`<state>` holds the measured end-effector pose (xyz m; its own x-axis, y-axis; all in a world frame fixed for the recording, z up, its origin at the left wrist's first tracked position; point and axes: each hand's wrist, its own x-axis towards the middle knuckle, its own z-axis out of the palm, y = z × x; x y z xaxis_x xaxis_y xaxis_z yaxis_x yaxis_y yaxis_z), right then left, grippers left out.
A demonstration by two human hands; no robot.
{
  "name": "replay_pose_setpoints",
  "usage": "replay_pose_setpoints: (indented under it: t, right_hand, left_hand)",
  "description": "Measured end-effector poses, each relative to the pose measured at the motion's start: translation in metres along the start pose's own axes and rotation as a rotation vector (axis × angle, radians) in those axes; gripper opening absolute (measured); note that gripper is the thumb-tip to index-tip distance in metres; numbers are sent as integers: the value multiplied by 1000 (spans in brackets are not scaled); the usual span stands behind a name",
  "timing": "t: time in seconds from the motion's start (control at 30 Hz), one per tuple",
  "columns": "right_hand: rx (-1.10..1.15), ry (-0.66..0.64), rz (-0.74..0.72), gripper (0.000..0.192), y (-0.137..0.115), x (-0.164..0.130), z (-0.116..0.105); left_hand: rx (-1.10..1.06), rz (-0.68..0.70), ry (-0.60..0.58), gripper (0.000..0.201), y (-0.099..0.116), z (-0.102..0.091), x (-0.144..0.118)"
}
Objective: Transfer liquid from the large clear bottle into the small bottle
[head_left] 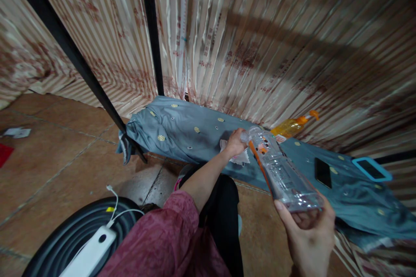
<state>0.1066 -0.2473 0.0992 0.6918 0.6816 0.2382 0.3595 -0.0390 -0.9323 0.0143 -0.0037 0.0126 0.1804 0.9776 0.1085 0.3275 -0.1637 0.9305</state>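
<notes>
My right hand [308, 229] grips the base of a clear plastic bottle [279, 171], which lies tilted with its neck pointing away from me. An orange strap hangs along the bottle's side. My left hand [234, 142] is closed at the bottle's neck, at the cap end, and it rests over a white cloth [238, 157]. Both are above a grey-blue patterned sheet [185, 127] spread on a low surface. My left arm wears a dark red sleeve.
An orange spray bottle [292, 125] lies at the back by the striped curtain [260, 43]. A black phone [323, 172] and a blue-cased phone [371, 169] lie on the sheet to the right. A white power bank [87, 255] with cable sits on a black round object at lower left.
</notes>
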Motion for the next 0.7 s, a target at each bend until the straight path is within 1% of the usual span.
replay_pose_setpoints:
  t: [0.23,0.53,0.7]
  right_hand:
    - [-1,-8,-22,113,0,1,0]
    - [-6,1,17,120,0,1,0]
    - [11,-11,3,117,1,0,-1]
  left_hand:
    - [-17,-5,-5,49,0,0,0]
    - [25,-18,-19,51,2,-1,-1]
    - [8,-9,-9,48,3,-1,-1]
